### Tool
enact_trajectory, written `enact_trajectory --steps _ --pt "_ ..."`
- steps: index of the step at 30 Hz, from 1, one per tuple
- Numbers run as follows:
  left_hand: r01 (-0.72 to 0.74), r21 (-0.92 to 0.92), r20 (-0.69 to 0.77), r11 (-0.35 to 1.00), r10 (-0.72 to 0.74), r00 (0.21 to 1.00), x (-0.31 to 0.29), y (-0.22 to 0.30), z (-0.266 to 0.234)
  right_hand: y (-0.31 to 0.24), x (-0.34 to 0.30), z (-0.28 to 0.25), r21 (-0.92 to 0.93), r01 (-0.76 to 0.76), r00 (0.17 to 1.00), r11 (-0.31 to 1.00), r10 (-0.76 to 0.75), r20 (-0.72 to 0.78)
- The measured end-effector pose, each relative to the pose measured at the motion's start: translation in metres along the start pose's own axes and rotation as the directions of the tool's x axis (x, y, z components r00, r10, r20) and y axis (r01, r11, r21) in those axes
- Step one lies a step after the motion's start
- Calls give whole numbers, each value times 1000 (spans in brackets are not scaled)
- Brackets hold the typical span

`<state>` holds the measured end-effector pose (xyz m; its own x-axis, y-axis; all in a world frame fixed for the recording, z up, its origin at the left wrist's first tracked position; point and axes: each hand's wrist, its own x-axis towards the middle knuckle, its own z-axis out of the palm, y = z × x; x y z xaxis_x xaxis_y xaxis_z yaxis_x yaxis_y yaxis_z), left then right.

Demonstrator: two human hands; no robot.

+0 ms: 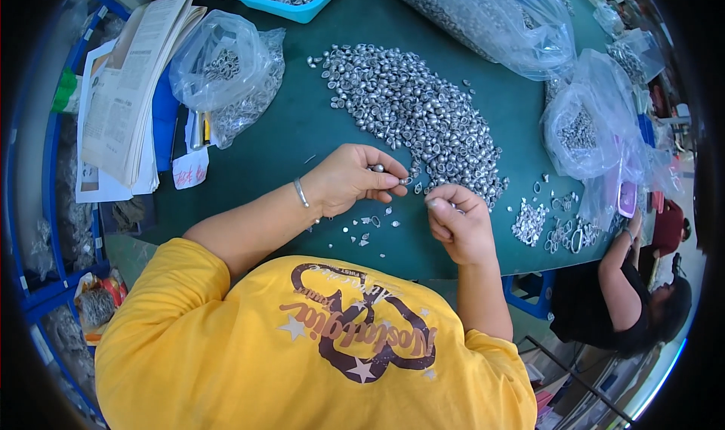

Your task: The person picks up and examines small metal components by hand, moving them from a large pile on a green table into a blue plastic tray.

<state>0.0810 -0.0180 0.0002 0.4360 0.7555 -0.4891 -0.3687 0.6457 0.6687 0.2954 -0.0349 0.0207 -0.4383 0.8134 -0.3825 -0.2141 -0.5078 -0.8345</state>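
A large pile of small silver-grey domed metal pieces (pixel 411 101) spreads over the green tabletop (pixel 317 60) in front of me. At the pile's near edge, my left hand (pixel 355 177) is closed in a pinch. A small metal piece (pixel 405 180) sits at its fingertips, and another rounded one shows between its fingers. To the right, also beside the pile, my right hand (pixel 462 222) is curled with thumb against forefinger; what it grips, if anything, is hidden. Several tiny silver bits (pixel 364 237) lie scattered on the table below my left hand.
Clear bags (pixel 219 60) of metal parts and stacked papers (pixel 132 90) stand at left. A blue basket (pixel 302 10) is at the back. More filled bags (pixel 483 22) stand back right, with small heaps of flat pieces (pixel 530 222) and rings near the right edge. Another person (pixel 627 286) sits at right.
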Motion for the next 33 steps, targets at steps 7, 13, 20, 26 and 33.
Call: enact_trajectory --steps 7,13,20,26,33 --pt "-116 416 -108 902 175 979 3 9 -2 2 7 -9 558 -16 991 830 -62 120" --pt "-130 318 -206 939 202 958 9 27 -13 -5 17 -16 640 77 980 764 -177 93" --pt "-422 905 244 55 745 621 66 51 -2 -37 82 -7 -924 320 740 208 -665 106" --pt "-276 943 322 -185 711 625 72 41 -11 -40 105 6 -965 168 734 -202 -627 259" --pt "-324 933 347 -158 641 685 43 27 -23 -36 87 -7 -755 478 784 448 -606 137"
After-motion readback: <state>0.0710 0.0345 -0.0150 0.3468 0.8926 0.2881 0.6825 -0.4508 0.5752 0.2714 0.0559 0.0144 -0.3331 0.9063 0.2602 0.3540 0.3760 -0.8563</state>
